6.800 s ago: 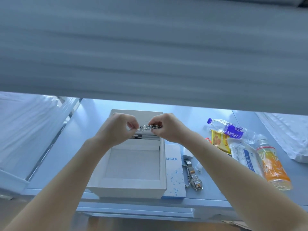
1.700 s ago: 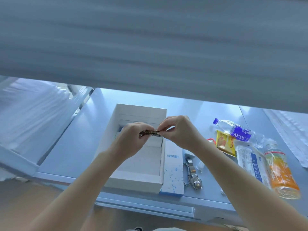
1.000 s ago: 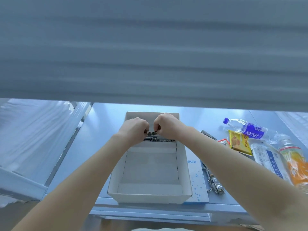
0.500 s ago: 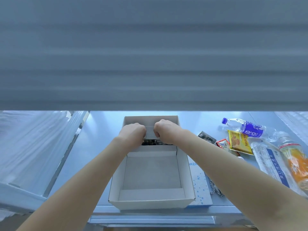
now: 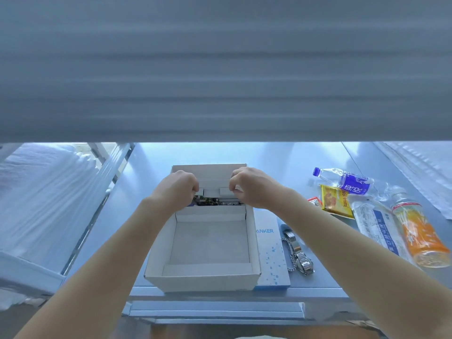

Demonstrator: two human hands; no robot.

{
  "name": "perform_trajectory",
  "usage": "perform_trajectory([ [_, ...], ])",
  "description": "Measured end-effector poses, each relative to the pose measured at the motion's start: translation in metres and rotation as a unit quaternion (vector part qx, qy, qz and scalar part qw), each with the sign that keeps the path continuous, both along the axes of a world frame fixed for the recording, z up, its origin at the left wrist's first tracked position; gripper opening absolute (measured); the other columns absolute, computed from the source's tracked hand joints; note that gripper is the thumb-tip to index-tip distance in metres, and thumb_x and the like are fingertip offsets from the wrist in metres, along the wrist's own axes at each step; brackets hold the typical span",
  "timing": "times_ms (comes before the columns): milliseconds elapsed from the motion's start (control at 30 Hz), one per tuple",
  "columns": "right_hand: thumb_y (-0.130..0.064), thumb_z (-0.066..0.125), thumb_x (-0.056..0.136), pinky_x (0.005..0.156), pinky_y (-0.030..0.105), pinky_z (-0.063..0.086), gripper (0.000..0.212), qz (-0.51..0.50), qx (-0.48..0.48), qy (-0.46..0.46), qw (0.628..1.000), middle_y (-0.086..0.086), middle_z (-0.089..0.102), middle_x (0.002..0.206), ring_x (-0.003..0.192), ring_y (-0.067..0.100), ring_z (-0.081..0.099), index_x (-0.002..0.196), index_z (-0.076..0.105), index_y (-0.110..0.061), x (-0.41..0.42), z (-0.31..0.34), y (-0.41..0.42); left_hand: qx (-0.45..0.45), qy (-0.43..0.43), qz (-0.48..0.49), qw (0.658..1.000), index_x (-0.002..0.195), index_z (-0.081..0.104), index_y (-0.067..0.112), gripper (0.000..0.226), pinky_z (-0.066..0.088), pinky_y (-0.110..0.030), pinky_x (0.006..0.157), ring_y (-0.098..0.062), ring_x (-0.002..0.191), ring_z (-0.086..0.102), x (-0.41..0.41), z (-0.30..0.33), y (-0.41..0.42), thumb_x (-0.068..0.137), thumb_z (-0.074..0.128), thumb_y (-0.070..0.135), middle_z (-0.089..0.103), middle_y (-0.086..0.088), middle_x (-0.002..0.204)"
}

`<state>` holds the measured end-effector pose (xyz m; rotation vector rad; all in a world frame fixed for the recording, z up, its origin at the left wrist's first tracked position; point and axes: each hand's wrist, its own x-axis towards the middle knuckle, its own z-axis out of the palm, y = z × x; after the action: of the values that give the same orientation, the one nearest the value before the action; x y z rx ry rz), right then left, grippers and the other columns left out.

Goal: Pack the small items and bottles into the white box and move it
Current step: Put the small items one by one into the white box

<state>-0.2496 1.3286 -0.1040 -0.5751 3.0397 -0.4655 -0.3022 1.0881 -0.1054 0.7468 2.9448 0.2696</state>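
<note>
I see the worktop (image 5: 151, 172) carrying the white box (image 5: 203, 280), open, near its front edge. My left hand (image 5: 177, 192) and right hand (image 5: 254, 185) reach over the box's far end, fingers curled; whether they grip anything I cannot tell. A beaded bracelet (image 5: 215, 203) lies in the far compartment beneath them. Right of the box lie an orange bottle (image 5: 420, 236), a blue-labelled bottle (image 5: 347, 183) and a watch (image 5: 299, 258).

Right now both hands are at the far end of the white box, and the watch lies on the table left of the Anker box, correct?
Not quite. The head view shows the watch right of the Anker box, not left. Both hands, left and right, are at the white box's far end.
</note>
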Motion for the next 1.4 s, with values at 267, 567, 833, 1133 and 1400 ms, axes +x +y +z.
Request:
perform_trajectory([
  [267, -0.013, 0.067, 0.096, 0.1, 0.032, 0.047, 0.012, 0.013, -0.096, 0.085, 0.992, 0.0, 0.072, 0.116, 0.112, 0.02, 0.063, 0.102, 0.077, -0.01, 0.032, 0.0, 0.047, 0.086, 0.038, -0.017, 0.995, 0.102, 0.078, 0.013, 0.023, 0.053, -0.037, 0.086, -0.024, 0.098, 0.066, 0.037, 0.012, 0.028, 0.096, 0.055, 0.009, 0.074, 0.0, 0.101],
  [567, -0.014, 0.067, 0.095, 0.09, 0.027, 0.045, 0.017, -0.042, -0.096, 0.068, 0.992, -0.003, 0.072, 0.12, 0.104, 0.014, 0.063, 0.109, 0.076, -0.014, 0.069, -0.002, 0.117, 0.158, 0.08, -0.083, 0.981, 0.116, 0.073, 0.015, 0.023, 0.052, -0.036, 0.091, -0.02, 0.104, 0.065, 0.07, 0.015, 0.115, 0.095, 0.063, 0.011, 0.07, 0.001, 0.113],
  [833, -0.013, 0.067, 0.092, 0.088, 0.033, 0.049, 0.017, -0.101, -0.092, 0.019, 0.99, -0.003, 0.073, 0.11, 0.101, 0.022, 0.066, 0.104, 0.078, -0.017, 0.105, -0.015, 0.178, 0.138, 0.036, -0.133, 0.981, 0.116, 0.072, 0.018, 0.021, 0.051, -0.038, 0.094, -0.02, 0.111, 0.061, 0.099, -0.001, 0.186, 0.096, 0.064, 0.015, 0.068, 0.002, 0.119],
  [1133, -0.014, 0.068, 0.093, 0.096, 0.034, 0.046, 0.02, -0.11, -0.094, -0.039, 0.989, 0.0, 0.073, 0.114, 0.107, 0.022, 0.064, 0.111, 0.077, -0.014, 0.126, -0.042, 0.211, 0.074, -0.022, -0.106, 0.991, 0.119, 0.07, 0.021, 0.025, 0.048, -0.036, 0.097, -0.021, 0.117, 0.058, 0.127, -0.035, 0.232, 0.095, 0.063, 0.023, 0.066, 0.003, 0.123],
  [1400, -0.006, 0.067, 0.088, 0.095, 0.033, 0.047, 0.025, -0.094, -0.09, -0.071, 0.989, -0.006, 0.067, 0.109, 0.113, 0.017, 0.058, 0.108, 0.075, -0.019, 0.151, -0.06, 0.235, 0.005, -0.059, -0.077, 0.995, 0.127, 0.065, 0.025, 0.031, 0.051, -0.037, 0.091, -0.022, 0.116, 0.059, 0.151, -0.067, 0.261, 0.097, 0.06, 0.031, 0.061, 0.002, 0.124],
])
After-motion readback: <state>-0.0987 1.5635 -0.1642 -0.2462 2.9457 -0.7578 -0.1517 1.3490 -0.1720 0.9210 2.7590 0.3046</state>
